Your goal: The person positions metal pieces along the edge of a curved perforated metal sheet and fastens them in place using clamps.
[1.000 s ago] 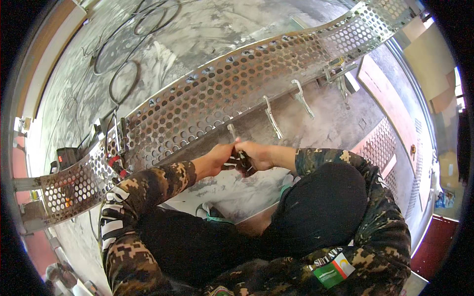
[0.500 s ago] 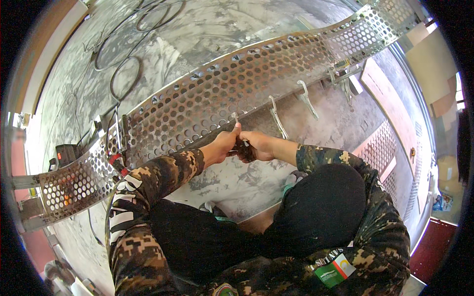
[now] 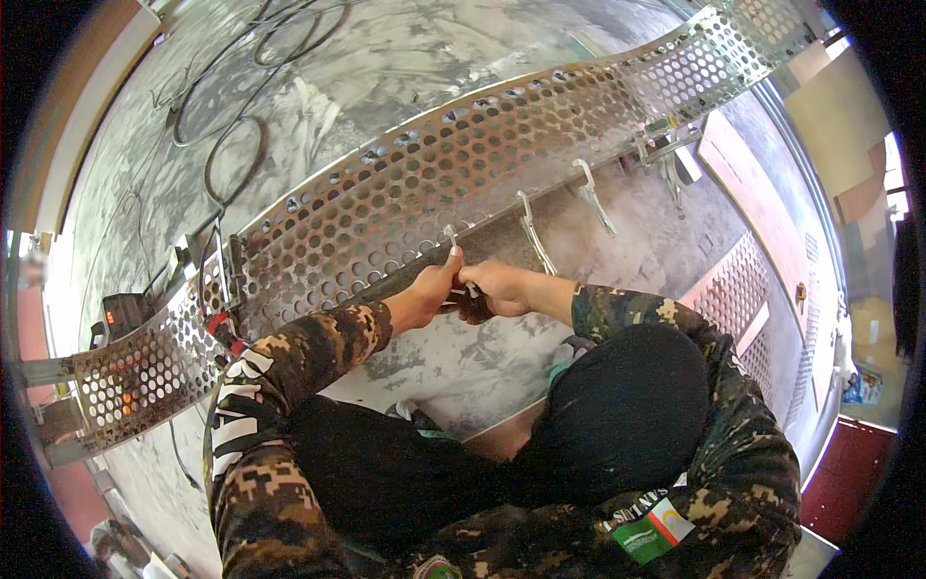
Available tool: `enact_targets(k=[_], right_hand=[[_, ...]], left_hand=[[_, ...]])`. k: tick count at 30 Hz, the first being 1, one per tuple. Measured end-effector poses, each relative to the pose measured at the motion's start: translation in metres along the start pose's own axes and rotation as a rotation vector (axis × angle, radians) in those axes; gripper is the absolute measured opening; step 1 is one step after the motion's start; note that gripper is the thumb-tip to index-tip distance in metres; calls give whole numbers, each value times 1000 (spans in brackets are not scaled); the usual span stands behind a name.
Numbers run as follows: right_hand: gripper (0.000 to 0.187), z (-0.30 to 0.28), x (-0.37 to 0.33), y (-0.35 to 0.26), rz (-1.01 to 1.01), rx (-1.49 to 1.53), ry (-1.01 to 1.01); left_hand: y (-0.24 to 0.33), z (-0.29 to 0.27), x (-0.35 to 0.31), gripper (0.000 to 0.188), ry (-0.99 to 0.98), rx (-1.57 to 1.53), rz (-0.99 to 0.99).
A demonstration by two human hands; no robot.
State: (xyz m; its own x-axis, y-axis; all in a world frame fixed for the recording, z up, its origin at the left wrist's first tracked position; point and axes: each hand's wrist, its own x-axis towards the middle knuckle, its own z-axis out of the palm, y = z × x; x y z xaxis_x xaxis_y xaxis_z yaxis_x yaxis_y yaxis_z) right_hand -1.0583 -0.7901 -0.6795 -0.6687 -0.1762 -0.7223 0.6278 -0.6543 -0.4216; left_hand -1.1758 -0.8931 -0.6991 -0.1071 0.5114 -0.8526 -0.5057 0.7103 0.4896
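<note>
A long perforated metal sheet (image 3: pixel 415 179) runs slantwise across the view, dull brown in the middle and shiny at its right end. At its near edge my two hands meet on a locking clamp, whose pale jaw (image 3: pixel 450 234) shows above my left thumb. My left hand (image 3: pixel 431 289) is closed round the clamp with its thumb pointing up. Curled against it from the right is my right hand (image 3: pixel 497 285), closed on the handles, which are mostly hidden. Farther right along the edge sit two more locking clamps, a nearer one (image 3: pixel 532 232) and a farther one (image 3: pixel 593 198).
Black cables (image 3: pixel 231 159) loop over the stained grey floor beyond the sheet. A box with a red display (image 3: pixel 123 317) stands at the left. A red-handled clamp (image 3: pixel 224 331) is beside my left sleeve. Panels (image 3: pixel 757 203) lie at the right.
The whole view has shifted slightly. My hands stay together at the same clamp, and the right fingers have turned a little, showing pale metal between them.
</note>
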Motion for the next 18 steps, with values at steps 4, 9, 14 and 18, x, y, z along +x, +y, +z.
enact_targets(k=[4,9,14,18], right_hand=[[26,-4,3,-1,37,15,23],[25,0,4,-11,86,-18,7],[20,1,11,0,29,-210,138],[19,-14,23,8,65,-216,210]], left_hand=[[1,-1,2,63,-20,32,3],[-4,-7,5,61,-8,-13,8],[-6,-8,9,58,10,46,34],[-1,2,2,60,56,124,38]])
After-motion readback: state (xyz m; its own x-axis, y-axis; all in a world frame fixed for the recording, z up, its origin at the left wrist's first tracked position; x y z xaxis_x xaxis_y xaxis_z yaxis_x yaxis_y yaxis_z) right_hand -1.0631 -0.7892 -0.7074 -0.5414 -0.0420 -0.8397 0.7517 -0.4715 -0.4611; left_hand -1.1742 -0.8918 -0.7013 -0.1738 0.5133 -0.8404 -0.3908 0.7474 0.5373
